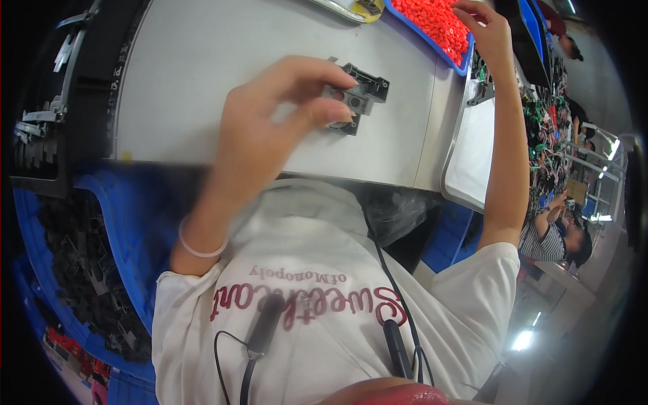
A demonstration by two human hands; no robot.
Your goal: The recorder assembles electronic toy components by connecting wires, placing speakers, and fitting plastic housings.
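On the pale table sits a black and grey plastic housing with round holes and stepped edges. My left hand reaches over it from the left, thumb and forefinger curved around its near part. The two fingertips rest against the housing a little apart, and the hand covers part of its left side. At the upper right, my right hand is over the edge of a blue tray full of small red plastic pieces. Its thumb and forefinger come close together; whatever they pinch is too small to tell.
A metal tray lies by my right forearm. Left and below is a blue bin with black parts. A dark rack borders the table's left side. Farther right, a person in a striped shirt sits near piled parts.
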